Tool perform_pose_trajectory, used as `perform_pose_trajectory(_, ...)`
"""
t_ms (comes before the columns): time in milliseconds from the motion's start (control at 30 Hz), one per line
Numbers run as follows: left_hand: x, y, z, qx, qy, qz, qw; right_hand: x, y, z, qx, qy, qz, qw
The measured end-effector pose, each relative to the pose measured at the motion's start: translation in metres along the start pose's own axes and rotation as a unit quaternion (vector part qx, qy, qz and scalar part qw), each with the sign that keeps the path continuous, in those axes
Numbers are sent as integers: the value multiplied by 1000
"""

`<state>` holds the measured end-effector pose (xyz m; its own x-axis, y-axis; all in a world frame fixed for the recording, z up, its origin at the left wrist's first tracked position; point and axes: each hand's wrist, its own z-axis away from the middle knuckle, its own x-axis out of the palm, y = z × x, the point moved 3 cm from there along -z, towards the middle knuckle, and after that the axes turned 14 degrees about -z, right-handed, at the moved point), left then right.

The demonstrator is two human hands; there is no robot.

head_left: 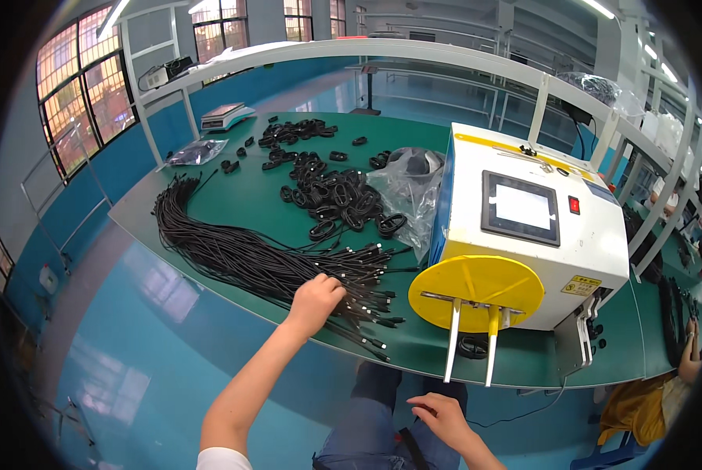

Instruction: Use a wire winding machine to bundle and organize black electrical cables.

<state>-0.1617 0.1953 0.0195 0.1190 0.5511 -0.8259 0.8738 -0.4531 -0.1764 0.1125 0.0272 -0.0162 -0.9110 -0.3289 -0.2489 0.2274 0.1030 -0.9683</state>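
Observation:
A long bundle of black cables [226,243] with metal-tipped connectors [370,298] lies along the table's near edge, its connector ends fanned toward the machine. My left hand [317,301] is over the bundle near those ends, its fingers curled down and closed on a cable; the fingertips are partly hidden. Above my lap, my right hand [445,417] has its fingers loosely apart and holds nothing. To its upper right stands a white winding machine [523,227] with a yellow disc [476,291] and two prongs pointing toward me. A coiled cable [473,346] lies beneath the disc.
Behind the bundle, several coiled black cables [335,192] are heaped on the green table [226,204]. A clear plastic bag [414,188] sits against the machine. A scale [226,116] stands at the far left. Another person's arm [689,352] shows at the right.

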Motion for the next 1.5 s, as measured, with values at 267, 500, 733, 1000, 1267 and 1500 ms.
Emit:
perform_pose_trajectory(267, -73, -18, -29, -222, 301, 290, 881, 1, -12, 14, -13, -7, 27, 1000)
perform_pose_trajectory(500, -169, 105, -75, 136, 261, 328, 898, -52, -94, 49, -122, 84, -5, 989)
perform_pose_trajectory(733, -137, 164, -92, 209, 93, 233, 945, -111, -123, 35, -195, 306, 98, 927)
perform_pose_trajectory(1000, -118, 184, -115, 204, 10, 196, 959, -109, -80, -13, -289, 271, 331, 856)
perform_pose_trajectory(1267, -131, 185, -138, 205, 36, 232, 950, -111, -79, -16, -221, 302, 244, 894)
perform_pose_trajectory(1500, -115, 134, -114, 90, 1, 337, 937, -116, -59, -36, -279, 329, 290, 854)
